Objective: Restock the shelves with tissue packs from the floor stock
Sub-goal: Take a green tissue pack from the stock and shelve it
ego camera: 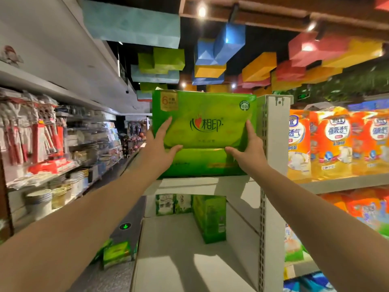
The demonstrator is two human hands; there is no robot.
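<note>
Hands, L point(162, 152) & R point(246, 152), grip green tissue pack point(204, 121) at both sides, fingers curled round its edges; pack sits atop another green pack point(202, 162) on top shelf point(210, 182).

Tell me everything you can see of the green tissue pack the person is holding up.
The green tissue pack is a broad, flat bundle in glossy plastic wrap, with a red heart logo, dark characters and an orange corner label showing a 6. It is upright, face toward the camera, sitting on top of another green pack on the top shelf. The left hand and right hand each grip a lower side, fingers on the face, thumbs under its bottom edge.
</note>
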